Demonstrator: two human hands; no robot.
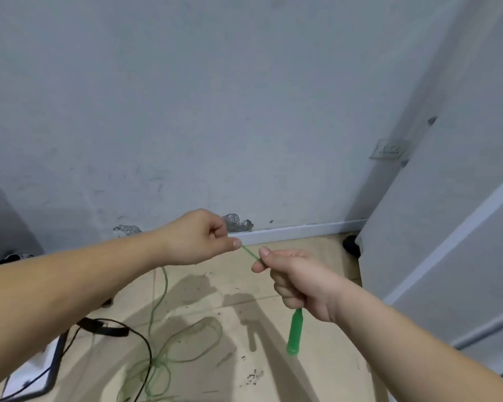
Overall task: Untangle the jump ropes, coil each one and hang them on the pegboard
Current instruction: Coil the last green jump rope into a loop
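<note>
My right hand (298, 278) grips the green handle (295, 333) of a green jump rope, the handle's lower end sticking out below the fist. A short taut stretch of green cord (249, 253) runs from that fist up to my left hand (199, 237), which pinches it between thumb and fingers. From the left hand the cord drops to the floor into loose green loops (186, 340). A black rope (141, 340) with a black handle (105, 326) lies across those loops at the lower left. No pegboard is in view.
A grey wall (215, 111) stands straight ahead with a white skirting board (296, 230). A pale door or panel (447, 227) closes the right side, with a socket plate (389, 149) beside it. A white object (45, 364) lies at the lower left on the tiled floor.
</note>
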